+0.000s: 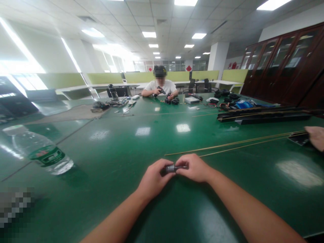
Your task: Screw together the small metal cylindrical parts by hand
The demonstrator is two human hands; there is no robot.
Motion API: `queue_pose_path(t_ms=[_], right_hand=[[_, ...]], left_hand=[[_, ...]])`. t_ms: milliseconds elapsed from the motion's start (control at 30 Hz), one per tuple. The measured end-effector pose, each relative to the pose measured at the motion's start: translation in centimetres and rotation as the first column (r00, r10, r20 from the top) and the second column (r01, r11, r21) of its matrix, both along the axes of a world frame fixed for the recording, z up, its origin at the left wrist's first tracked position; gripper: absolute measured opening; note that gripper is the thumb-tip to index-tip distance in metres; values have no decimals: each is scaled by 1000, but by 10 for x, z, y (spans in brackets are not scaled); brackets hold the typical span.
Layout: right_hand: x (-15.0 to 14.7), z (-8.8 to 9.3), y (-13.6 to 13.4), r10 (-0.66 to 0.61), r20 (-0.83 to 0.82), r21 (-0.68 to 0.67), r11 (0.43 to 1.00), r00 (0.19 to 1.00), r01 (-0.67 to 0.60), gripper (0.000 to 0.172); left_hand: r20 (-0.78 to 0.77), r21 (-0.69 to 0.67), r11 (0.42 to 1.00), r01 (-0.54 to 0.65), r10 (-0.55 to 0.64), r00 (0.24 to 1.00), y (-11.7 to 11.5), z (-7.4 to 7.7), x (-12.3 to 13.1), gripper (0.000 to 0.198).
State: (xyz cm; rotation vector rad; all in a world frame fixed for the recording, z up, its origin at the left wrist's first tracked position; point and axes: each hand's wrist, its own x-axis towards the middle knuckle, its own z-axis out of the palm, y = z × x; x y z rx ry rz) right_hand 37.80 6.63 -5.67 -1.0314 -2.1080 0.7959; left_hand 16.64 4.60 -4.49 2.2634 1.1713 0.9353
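A small grey metal cylinder with a thin dark shaft (171,168) is held just over the green table (121,189), lying roughly level between my two hands. My left hand (155,177) closes around the thicker cylinder end, thumb and fingers on it. My right hand (193,168) pinches the thin shaft from the other side. The fingers hide part of both ends, so I cannot tell whether the shaft is a separate piece. Right behind my hands lie long thin brass-coloured rods (227,145), apart from the fingers.
A water bottle (48,155) stands at the left. Across the table a person (160,84) holds a power drill (160,90). Black rails (263,114) and a blue item (245,104) lie at the right. Another hand (316,137) reaches in at the right edge.
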Motion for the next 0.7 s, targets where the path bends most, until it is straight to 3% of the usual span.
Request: queue_pose_path(t_ms=[700], right_hand=[[6, 4, 1, -13, -15, -58, 998, 1000, 12, 18]], left_hand=[[-4, 4, 1000, -23, 23, 1000, 1, -2, -4, 21]])
